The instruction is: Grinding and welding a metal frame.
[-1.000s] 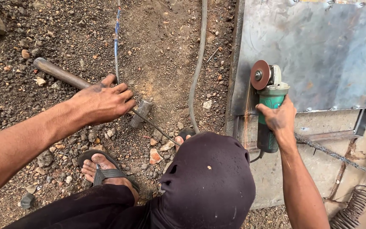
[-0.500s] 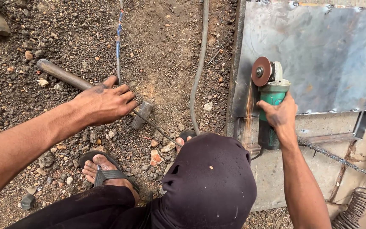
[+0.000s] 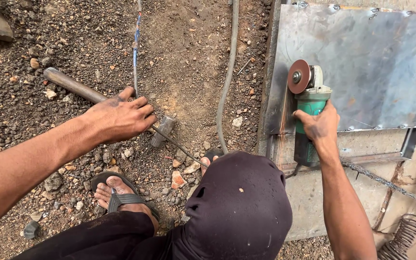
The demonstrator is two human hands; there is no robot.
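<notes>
Your left hand [image 3: 121,118] is coming down over the long wooden-handled hammer with the grey steel head [image 3: 162,131] lying on the gravelly dirt ground [image 3: 73,43]. Compared with a second ago the hand has hardly shifted; its fingers are curled loosely over the handle near the head, resting on it rather than gripping tight. I read that as the hammer not yet lifted. The handle's long axis is running from upper left to lower right, with the head pointing down toward your sandalled foot [image 3: 121,192].

Your right hand [image 3: 318,127] is wrapping its fingers closed around the green-bodied angle grinder with the rust-red disc [image 3: 306,103]. Over the last second the grinder has edged slightly to the right and up along the grey sheet-metal plate [image 3: 371,62]; I judge it is being held ready, not cutting, since no sparks are showing. Its long axis is standing nearly vertical in the view, disc end pointing away from you, body toward your wrist, at the plate's lower left edge.

A grey hose [image 3: 227,82] and a thin blue-wrapped wire [image 3: 136,48] are lying between the two hands.
</notes>
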